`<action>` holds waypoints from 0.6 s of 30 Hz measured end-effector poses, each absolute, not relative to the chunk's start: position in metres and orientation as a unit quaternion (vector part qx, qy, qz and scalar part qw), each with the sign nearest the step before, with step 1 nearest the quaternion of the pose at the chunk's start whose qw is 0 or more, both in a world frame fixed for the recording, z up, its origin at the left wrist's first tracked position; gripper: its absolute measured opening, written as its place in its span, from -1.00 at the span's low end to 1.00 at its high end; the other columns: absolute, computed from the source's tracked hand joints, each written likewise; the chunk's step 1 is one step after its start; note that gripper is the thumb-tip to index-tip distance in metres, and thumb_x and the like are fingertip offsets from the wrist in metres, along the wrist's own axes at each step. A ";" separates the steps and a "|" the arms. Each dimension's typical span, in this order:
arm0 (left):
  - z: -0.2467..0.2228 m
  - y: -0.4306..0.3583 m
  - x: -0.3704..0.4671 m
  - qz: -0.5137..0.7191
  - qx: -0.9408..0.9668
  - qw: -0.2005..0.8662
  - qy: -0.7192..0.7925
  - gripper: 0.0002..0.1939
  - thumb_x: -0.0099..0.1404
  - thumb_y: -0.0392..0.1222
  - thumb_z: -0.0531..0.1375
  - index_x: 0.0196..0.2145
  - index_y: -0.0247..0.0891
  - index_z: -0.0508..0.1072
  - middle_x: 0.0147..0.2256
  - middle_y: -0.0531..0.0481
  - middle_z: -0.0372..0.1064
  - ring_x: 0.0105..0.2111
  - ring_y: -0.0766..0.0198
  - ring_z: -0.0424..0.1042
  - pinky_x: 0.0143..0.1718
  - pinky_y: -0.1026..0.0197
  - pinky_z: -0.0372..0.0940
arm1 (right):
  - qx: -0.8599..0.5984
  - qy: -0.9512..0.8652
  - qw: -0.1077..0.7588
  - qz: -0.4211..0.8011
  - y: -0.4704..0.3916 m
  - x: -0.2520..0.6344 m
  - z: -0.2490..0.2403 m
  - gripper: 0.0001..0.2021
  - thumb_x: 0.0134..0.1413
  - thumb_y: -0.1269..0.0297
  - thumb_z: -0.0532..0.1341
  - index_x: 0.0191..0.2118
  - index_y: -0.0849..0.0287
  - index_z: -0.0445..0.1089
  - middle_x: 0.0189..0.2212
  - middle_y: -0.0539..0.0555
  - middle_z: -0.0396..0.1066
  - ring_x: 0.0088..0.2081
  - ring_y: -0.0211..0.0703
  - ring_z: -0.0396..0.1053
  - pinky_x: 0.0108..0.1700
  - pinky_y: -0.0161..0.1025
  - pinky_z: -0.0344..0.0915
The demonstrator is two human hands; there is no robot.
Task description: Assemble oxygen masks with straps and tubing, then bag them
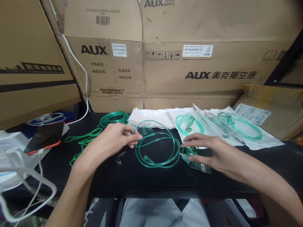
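A coil of clear green oxygen tubing (156, 165) lies on the black tabletop between my hands, with a connector end inside its loops. My left hand (120, 135) is closed in a pinch at the coil's left edge, on the tubing. Just behind those fingertips is a clear plastic piece (145, 129), partly hidden. My right hand (210, 146) has its thumb and fingers apart over a clear green oxygen mask (201, 165) with a green strap. The thumb appears to touch the mask, and the hand covers part of it.
Bundled green straps (86, 142), a bent metal strip (120, 157) and another green tubing coil (113, 118) lie left. Packaged masks with tubing (251, 134) and white pouches (151, 116) lie behind. A phone (46, 135) and white cables (30, 171) sit far left. Cardboard boxes (165, 78) stand at the back.
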State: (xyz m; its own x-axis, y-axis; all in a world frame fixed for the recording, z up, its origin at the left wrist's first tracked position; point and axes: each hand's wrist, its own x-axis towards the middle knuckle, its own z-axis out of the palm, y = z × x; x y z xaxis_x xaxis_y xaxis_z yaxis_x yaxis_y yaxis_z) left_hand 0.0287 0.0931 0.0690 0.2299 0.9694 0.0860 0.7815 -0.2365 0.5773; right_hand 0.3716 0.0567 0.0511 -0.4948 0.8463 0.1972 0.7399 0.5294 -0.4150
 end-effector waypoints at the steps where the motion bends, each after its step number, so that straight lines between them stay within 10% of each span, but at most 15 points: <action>1: 0.069 0.094 0.028 0.228 0.758 0.218 0.571 -0.64 0.29 0.25 0.26 -0.30 -0.06 0.63 -0.38 0.13 0.63 -0.26 0.15 0.62 -0.17 0.27 0.36 | -0.465 -0.854 0.202 0.116 0.057 0.370 0.050 -0.69 0.25 0.00 0.29 0.06 -0.16 0.54 0.14 0.05 0.45 0.09 0.12 0.47 0.10 0.00 0.39; 14: 0.061 0.099 0.022 0.263 0.774 0.260 0.514 -0.64 0.33 0.21 0.23 -0.20 -0.07 0.66 -0.26 0.04 0.65 -0.17 0.06 0.63 -0.13 0.22 0.45 | -0.426 -0.833 0.348 -0.063 0.045 0.321 0.041 -0.79 0.38 0.22 0.22 0.07 -0.03 0.36 0.01 0.08 0.35 -0.34 -0.21 0.41 -0.24 -0.19 0.35; 18: 0.061 0.099 0.022 0.262 0.773 0.259 0.516 -0.64 0.32 0.21 0.24 -0.20 -0.07 0.66 -0.28 0.05 0.65 -0.17 0.07 0.63 -0.13 0.22 0.45 | -0.393 -0.866 0.310 -0.019 0.042 0.313 0.042 -0.81 0.46 0.30 0.11 -0.05 -0.04 0.47 0.01 0.03 0.41 -0.17 -0.18 0.47 -0.16 -0.23 0.35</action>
State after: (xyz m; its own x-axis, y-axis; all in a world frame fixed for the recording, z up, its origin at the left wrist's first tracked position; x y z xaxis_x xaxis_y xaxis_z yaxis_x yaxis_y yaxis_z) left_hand 0.0224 0.0989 0.0613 0.3303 0.9339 0.1367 0.6627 -0.3326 0.6710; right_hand 0.3132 0.0419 0.0417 -0.4998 0.6681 0.5512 0.6912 0.6912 -0.2111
